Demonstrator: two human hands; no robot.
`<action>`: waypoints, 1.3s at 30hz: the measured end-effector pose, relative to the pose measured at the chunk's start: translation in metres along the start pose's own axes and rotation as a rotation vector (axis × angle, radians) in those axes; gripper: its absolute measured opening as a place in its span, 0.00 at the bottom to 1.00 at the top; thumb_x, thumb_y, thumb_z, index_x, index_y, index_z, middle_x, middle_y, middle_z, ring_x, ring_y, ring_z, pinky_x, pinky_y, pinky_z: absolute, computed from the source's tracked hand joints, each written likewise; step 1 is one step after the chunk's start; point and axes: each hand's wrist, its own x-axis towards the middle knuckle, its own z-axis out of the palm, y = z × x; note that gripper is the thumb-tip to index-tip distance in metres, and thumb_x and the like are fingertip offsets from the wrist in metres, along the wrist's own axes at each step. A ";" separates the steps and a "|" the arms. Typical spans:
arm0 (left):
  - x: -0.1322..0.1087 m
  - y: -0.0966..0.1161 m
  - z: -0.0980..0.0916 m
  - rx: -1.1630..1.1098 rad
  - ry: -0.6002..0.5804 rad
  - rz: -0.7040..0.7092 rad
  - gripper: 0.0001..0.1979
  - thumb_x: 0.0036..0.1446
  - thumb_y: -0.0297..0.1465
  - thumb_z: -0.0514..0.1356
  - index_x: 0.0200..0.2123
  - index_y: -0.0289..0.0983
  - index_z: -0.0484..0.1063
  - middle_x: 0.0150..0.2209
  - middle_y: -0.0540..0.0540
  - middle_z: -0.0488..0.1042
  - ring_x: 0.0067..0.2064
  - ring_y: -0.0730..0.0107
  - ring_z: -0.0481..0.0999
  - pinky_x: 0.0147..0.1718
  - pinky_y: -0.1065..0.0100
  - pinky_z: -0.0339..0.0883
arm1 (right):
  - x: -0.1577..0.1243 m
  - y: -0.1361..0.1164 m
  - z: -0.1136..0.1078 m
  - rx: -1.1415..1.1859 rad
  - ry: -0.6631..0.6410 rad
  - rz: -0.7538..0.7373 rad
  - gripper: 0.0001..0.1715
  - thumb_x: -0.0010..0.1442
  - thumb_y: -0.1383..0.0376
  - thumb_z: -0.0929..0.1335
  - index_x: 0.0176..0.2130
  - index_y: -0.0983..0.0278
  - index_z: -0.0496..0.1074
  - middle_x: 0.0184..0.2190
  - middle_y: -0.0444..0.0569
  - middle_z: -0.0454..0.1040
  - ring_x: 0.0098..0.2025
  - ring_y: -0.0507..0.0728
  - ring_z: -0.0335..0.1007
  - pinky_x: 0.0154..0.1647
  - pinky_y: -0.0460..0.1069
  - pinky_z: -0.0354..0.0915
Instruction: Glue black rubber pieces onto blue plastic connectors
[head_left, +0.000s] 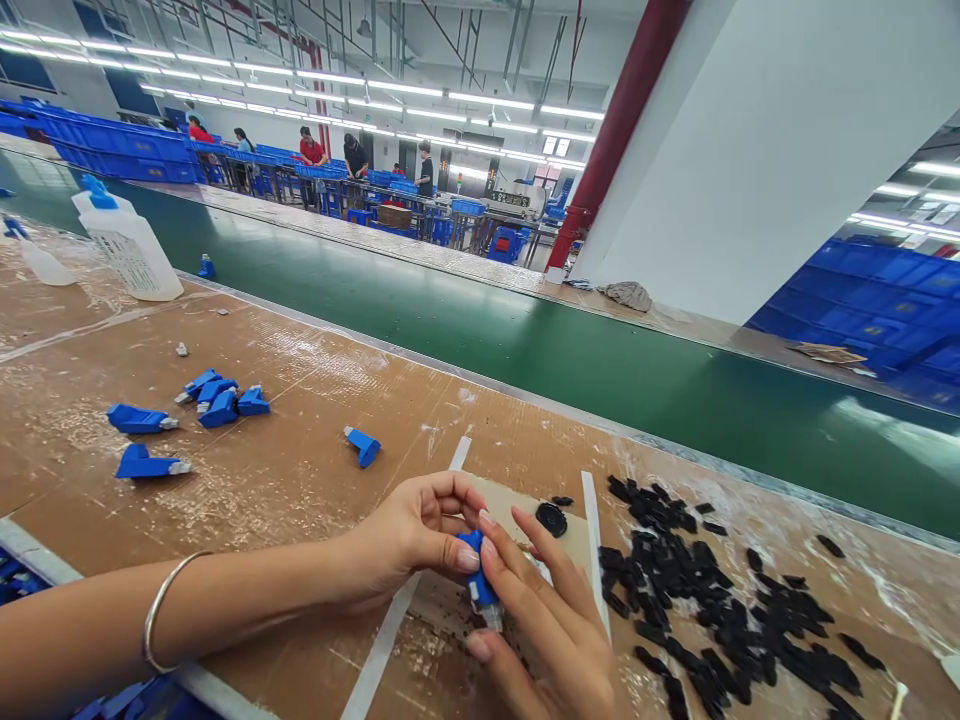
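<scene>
Both your hands are closed around one small blue plastic part (475, 572), held over a beige card pad (564, 535) near the front edge of the worktop (300, 490). Your left hand (409, 530), with a silver bangle (159, 610) at the wrist, is curled nearly shut, its thumb (466, 558) pressing the blue body from the left. Your right hand (544, 630) is partly open, its fingers (517, 550) spread and meeting the part from the other side. The part's pale tip (492, 618) points down toward you. Your fingers hide much of the part, so how firm the pinch is can't be told. Best practice, as I judge it: keep the pressure on the blue body, leave the pale tip free, and stay over the card so anything dropped lands there. A round black disc (551, 519) sits on the card, and a heap of small black pieces (690, 590) lies just right of it. To your left are a cluster of blue parts (221, 402) and a lone blue part (363, 446).
</scene>
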 end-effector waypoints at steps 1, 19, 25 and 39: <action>0.001 0.000 -0.001 0.006 0.003 0.001 0.19 0.37 0.25 0.71 0.33 0.34 0.67 0.30 0.49 0.73 0.31 0.75 0.72 0.29 0.74 0.67 | 0.000 0.000 0.000 -0.025 -0.019 -0.007 0.34 0.63 0.63 0.63 0.64 0.59 0.47 0.61 0.51 0.59 0.65 0.67 0.45 0.53 0.65 0.61; 0.016 0.014 -0.023 0.271 -0.187 0.029 0.13 0.43 0.35 0.68 0.34 0.37 0.75 0.34 0.46 0.72 0.34 0.72 0.69 0.35 0.70 0.62 | 0.021 0.097 -0.036 -0.004 -0.054 0.434 0.11 0.59 0.66 0.64 0.37 0.63 0.76 0.37 0.50 0.77 0.41 0.59 0.72 0.43 0.54 0.67; 0.014 0.095 -0.065 0.952 -0.324 -0.128 0.11 0.50 0.39 0.61 0.30 0.38 0.77 0.29 0.46 0.71 0.31 0.69 0.66 0.30 0.70 0.59 | 0.024 0.100 -0.030 0.000 -0.183 0.388 0.13 0.59 0.70 0.63 0.35 0.63 0.77 0.36 0.49 0.77 0.40 0.57 0.72 0.44 0.52 0.67; 0.000 0.137 -0.104 1.852 0.286 -0.270 0.12 0.48 0.33 0.53 0.35 0.35 0.69 0.35 0.44 0.73 0.35 0.64 0.70 0.31 0.70 0.59 | 0.023 0.105 -0.030 -0.081 -0.189 0.562 0.14 0.58 0.64 0.61 0.28 0.63 0.73 0.33 0.51 0.74 0.36 0.60 0.70 0.40 0.54 0.63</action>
